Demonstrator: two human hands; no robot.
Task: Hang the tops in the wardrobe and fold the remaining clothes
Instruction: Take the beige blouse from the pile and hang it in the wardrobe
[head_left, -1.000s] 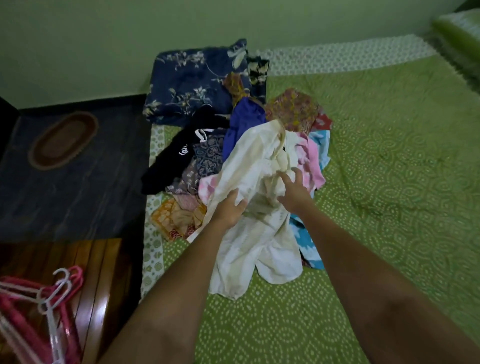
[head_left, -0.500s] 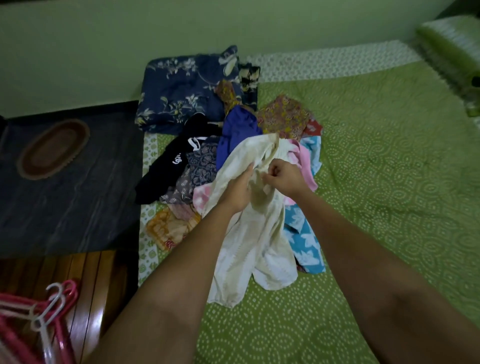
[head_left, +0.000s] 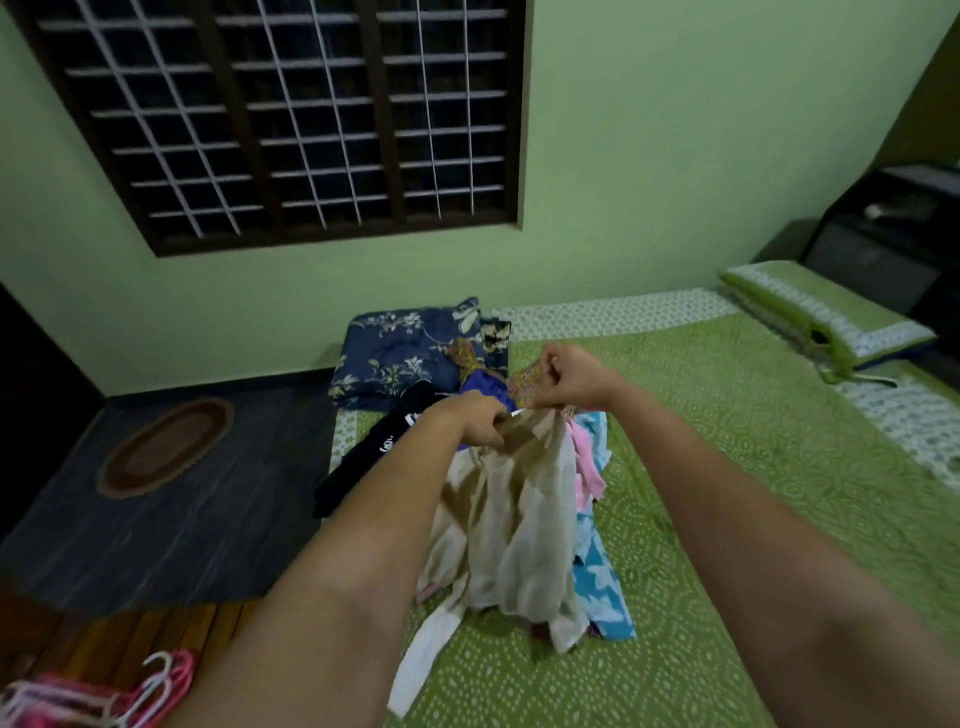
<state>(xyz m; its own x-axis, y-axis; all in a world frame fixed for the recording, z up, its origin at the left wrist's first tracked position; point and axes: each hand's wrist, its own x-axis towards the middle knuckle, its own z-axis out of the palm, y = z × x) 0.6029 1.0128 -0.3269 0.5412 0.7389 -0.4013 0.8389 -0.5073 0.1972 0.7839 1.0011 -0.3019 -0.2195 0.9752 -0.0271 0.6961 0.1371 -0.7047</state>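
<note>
A cream top (head_left: 511, 530) hangs in the air above the bed, held by its upper edge. My left hand (head_left: 475, 421) grips the cloth on the left and my right hand (head_left: 563, 382) pinches it on the right. Its lower hem trails onto the green bedspread (head_left: 753, 493). Behind it lies the clothes pile: a black garment (head_left: 387, 447), a blue one (head_left: 485, 387), a pink one (head_left: 587, 467), a turquoise floral one (head_left: 600, 582) and a brown patterned one (head_left: 527, 382).
A folded navy floral blanket (head_left: 405, 351) lies at the bed's far corner. Pink and white hangers (head_left: 104, 696) lie on a wooden surface at the lower left. An oval mat (head_left: 163, 447) is on the dark floor. A green pillow (head_left: 826, 317) sits at the right.
Both hands closed on the cream top and lifted it off the pile. The head tilted up, so the window came into view.
</note>
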